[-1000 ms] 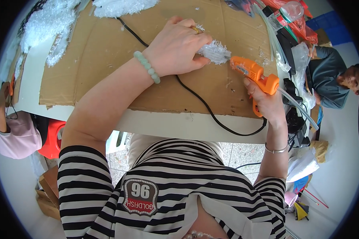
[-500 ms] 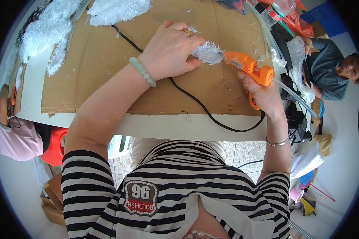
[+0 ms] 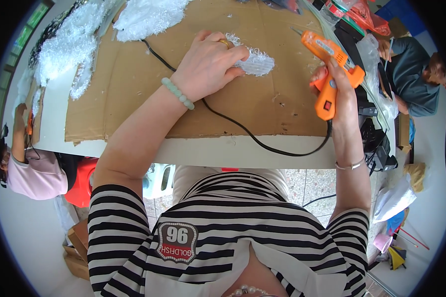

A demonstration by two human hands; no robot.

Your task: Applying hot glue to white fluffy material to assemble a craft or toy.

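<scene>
My right hand [image 3: 336, 81] is wrapped round an orange glue gun [image 3: 327, 94], raised over the right part of the cardboard with its nozzle pointing up and left. Beneath my left hand [image 3: 210, 62] lies a white piece with shaggy tinsel-like fringe [image 3: 257, 63]. The fingers are bent over its left end, and its flat right end sticks out beyond them. How firmly they grip it is partly hidden by the hand. From the glue gun's handle a black cord [image 3: 248, 131] loops left across the board and passes under my left wrist.
The brown cardboard [image 3: 148, 119] covers a white table [image 3: 203, 151]. White fringed material [image 3: 151, 17] lies at the far left, with a larger heap [image 3: 69, 49] beyond. Bags and black boxes crowd the right edge. One person [image 3: 32, 171] sits at left, another [image 3: 414, 74] at right.
My right hand has drawn the glue gun away from the white fringed piece, up and to the right, and turned its nozzle upward. My left hand stays on the piece.
</scene>
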